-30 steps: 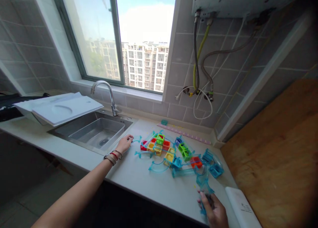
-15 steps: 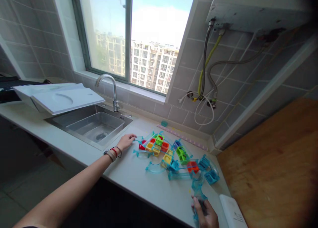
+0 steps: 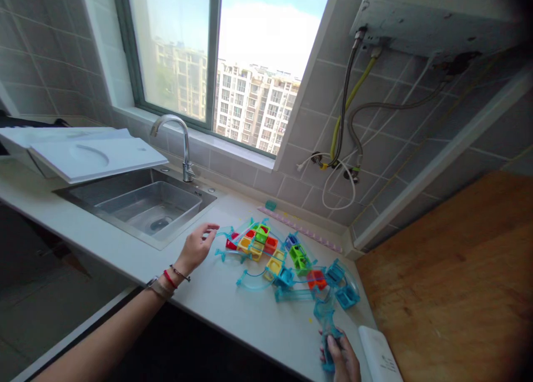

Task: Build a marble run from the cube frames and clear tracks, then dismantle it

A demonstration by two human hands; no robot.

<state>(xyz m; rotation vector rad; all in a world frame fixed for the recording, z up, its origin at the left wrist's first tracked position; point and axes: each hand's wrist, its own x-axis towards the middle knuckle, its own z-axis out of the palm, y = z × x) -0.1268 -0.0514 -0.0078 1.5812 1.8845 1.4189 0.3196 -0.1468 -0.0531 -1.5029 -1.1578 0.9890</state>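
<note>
A spread of coloured toy track pieces [image 3: 287, 262] lies on the pale countertop [image 3: 233, 310]: clear blue curved rails with red, yellow, green and blue blocks. My left hand [image 3: 195, 247] hovers just left of the pile, fingers loosely apart, nothing in it, close to a clear blue rail end [image 3: 222, 233]. My right hand [image 3: 343, 360] is at the bottom edge, fingers wrapped round a clear blue track piece [image 3: 325, 321] that reaches up toward the pile. Bracelets and a watch sit on my left wrist.
A steel sink [image 3: 141, 207] with a curved tap [image 3: 179, 143] is on the left, a white board [image 3: 83, 157] leaning over its far end. A white device [image 3: 381, 357] lies by my right hand. A wooden panel [image 3: 449, 282] fills the right. Hoses [image 3: 345, 115] hang below a wall heater.
My left hand has lifted off the clear blue rail end and drawn back slightly toward me. The right hand keeps its hold on the blue track piece. The view has shifted right.
</note>
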